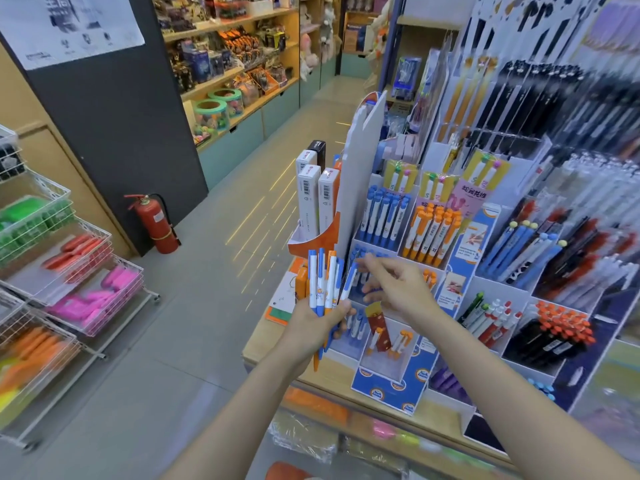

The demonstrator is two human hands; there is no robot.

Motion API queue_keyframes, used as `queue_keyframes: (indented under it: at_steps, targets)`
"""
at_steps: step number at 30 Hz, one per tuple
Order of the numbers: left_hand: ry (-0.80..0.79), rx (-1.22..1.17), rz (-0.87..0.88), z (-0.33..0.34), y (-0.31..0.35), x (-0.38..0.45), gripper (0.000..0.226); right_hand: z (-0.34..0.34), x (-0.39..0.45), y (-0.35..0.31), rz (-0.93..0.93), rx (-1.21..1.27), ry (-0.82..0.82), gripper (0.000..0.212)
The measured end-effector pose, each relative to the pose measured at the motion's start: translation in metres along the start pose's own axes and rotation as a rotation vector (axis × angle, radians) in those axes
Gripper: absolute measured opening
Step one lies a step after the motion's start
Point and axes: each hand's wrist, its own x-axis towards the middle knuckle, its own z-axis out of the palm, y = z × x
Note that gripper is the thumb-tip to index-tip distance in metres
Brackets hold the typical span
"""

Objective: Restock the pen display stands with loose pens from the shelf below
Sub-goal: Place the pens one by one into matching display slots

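My left hand (313,322) grips a bundle of pens (323,289), long axes upright, clicker ends up. My right hand (394,285) reaches toward them, fingers loosely spread, holding nothing.

Left hand (313,322): grips upright bunch of pens (323,282).
Right hand (398,289): fingers spread, over display stand (388,382).

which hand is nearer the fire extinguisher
Left. The left hand, holding a bunch of pens, is on the extinguisher's side; the right hand reaches farther right, at the display.
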Motion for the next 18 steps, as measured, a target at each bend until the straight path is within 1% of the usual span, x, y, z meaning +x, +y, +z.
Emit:
queue_keyframes:
  at_steps: [2, 4, 6, 8, 10, 11, 13, 15, 18]
  targets:
    - [-0.019, -0.005, 0.001, 0.006, -0.002, 0.001, 0.009, -0.003, -0.007, -0.006, -0.028, -0.029, -0.088, 0.011]
    - [-0.031, -0.016, -0.004, 0.013, -0.002, 0.001, 0.012, -0.005, -0.009, -0.007, -0.037, -0.057, -0.079, 0.015]
    - [-0.038, -0.023, -0.013, 0.016, -0.003, 0.001, 0.017, -0.011, -0.008, -0.01, -0.043, -0.08, -0.06, 0.012]
    - [-0.046, 0.0, -0.025, 0.013, -0.004, 0.002, 0.021, -0.025, -0.004, -0.014, -0.024, -0.026, 0.005, 0.008]
    - [-0.045, 0.078, -0.019, 0.006, -0.005, 0.002, 0.015, -0.043, 0.003, -0.015, -0.018, -0.049, 0.139, 0.016]
    - [-0.039, 0.129, -0.007, 0.003, -0.005, 0.002, 0.012, -0.05, 0.006, -0.013, -0.028, -0.109, 0.192, 0.02]
    - [-0.024, 0.219, 0.012, -0.003, -0.005, 0.002, 0.016, -0.053, 0.01, -0.007, -0.08, -0.278, 0.249, 0.017]
    - [-0.032, 0.22, 0.009, -0.005, -0.004, 0.002, 0.019, -0.045, 0.012, 0.0, -0.143, -0.422, 0.281, 0.018]
    - [-0.067, 0.192, -0.018, -0.004, -0.002, 0.0, 0.023, -0.029, 0.014, 0.011, -0.198, -0.478, 0.32, 0.022]
